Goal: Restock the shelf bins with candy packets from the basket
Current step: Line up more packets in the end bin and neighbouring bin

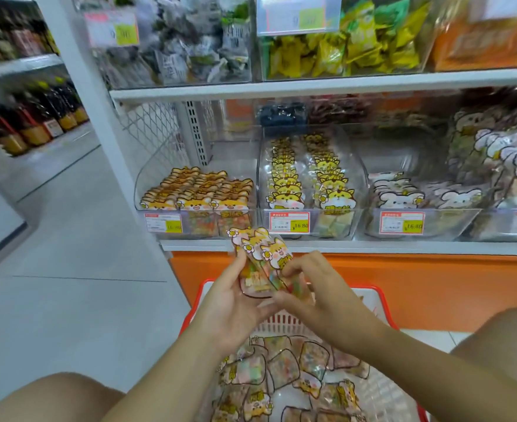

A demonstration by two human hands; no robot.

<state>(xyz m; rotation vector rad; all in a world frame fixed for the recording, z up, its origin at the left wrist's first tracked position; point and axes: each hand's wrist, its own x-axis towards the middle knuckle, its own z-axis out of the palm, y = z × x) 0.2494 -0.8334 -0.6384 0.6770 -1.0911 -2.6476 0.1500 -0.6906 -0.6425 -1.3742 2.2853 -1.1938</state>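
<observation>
Between my knees sits the basket. My left hand grips fanned packets, my right hand pinching their lower edge. They look light and slippery, probably best squeezed across the flat faces.

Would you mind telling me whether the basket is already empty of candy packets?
No, many candy packets lie piled in the red basket.

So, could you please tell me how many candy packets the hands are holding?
3 packets, fanned above the basket: one against the left hand, one in the middle, one under the right hand fingers. Others may be hidden behind them.
</observation>
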